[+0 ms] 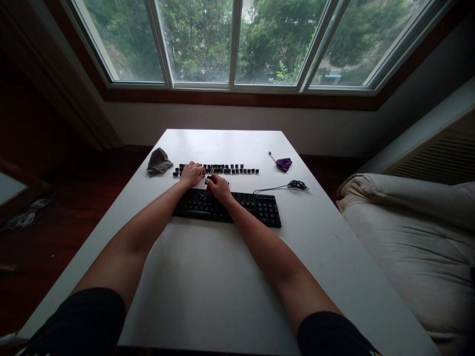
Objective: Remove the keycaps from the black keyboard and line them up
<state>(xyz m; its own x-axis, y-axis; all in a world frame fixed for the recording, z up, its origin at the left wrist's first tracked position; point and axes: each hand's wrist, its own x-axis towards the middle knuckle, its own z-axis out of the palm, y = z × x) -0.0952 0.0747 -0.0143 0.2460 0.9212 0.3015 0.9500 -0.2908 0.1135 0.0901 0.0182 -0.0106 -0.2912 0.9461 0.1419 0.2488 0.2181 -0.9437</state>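
Observation:
A black keyboard (252, 201) lies on the white table, and small black keycaps (237, 171) stand in two rows behind it. My left hand (192, 174) is over the left part of these rows, its fingers bent together; a dark bit shows at the fingertips, too small to make out. Just to its right, my right hand (219, 188) is closed above the keyboard's back edge. It pinches a small dark tool (209, 179) with thin wires, which looks like a wire keycap puller. My fingers and forearms hide part of the keyboard and the rows.
A crumpled grey cloth (159, 162) sits at the table's left. On the right are a purple cloth (284, 164) with a thin stick beside it and the coiled cable (297, 185). A padded beige seat (408, 237) flanks the white table (193, 296); a window is beyond.

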